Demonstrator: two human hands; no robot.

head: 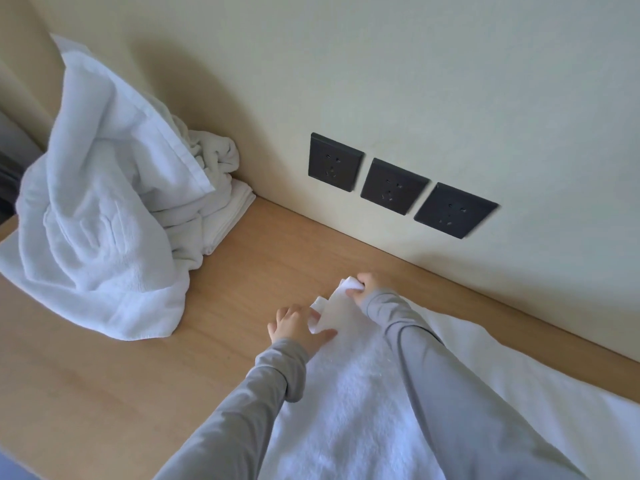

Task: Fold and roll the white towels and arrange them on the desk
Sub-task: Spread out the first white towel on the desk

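A white towel lies flat along the wooden desk, stretching from the lower right toward the middle. Its far end is folded up into a small bunch. My right hand pinches the far corner of that end near the wall. My left hand rests at the near corner, thumb lying on the towel and fingers at the folded edge. Both arms wear grey sleeves. A heap of crumpled white towels sits at the desk's far left against the wall.
Three dark wall sockets sit in a row just above the desk's back edge. The cream wall runs along the back. Bare wood shows between the heap and my hands.
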